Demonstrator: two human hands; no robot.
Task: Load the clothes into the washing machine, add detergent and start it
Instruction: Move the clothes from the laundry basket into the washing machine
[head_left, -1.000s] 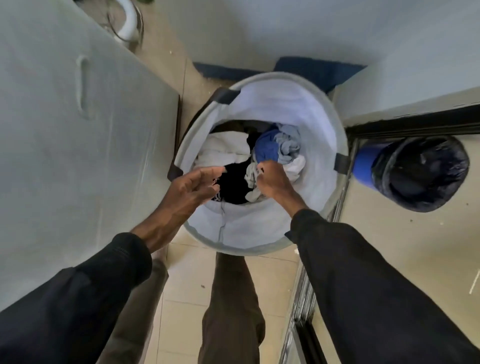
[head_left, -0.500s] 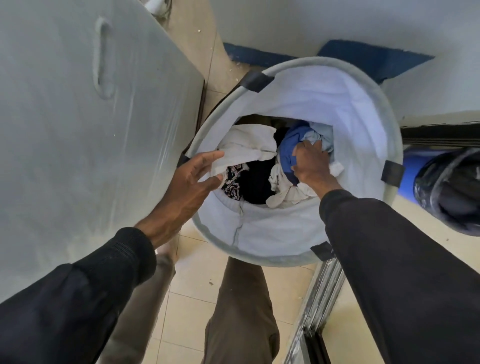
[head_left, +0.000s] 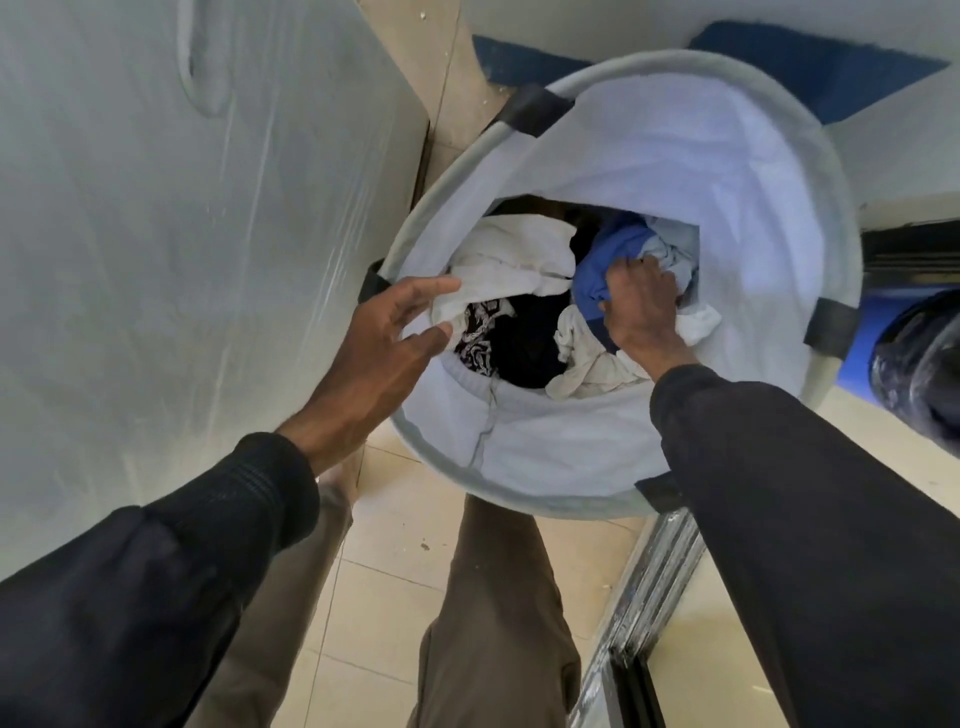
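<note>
A plastic-wrapped cabinet (head_left: 182, 260) stands just left of the round laundry basket (head_left: 769, 171). The clothes (head_left: 509, 260) lie inside the basket. The left hand (head_left: 379, 353) hovers over the basket's left rim, fingers spread, holding nothing. The right hand (head_left: 641, 301), inside the basket, grips the blue garment (head_left: 602, 260).

place: home laundry corner | signs: cloth hamper (head_left: 753, 182) of clothes (head_left: 519, 254), tiled floor (head_left: 384, 545), sliding-door track (head_left: 654, 587)

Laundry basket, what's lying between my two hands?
Head view: dark clothing and a black-and-white patterned piece lie between the left hand and right hand.
</note>
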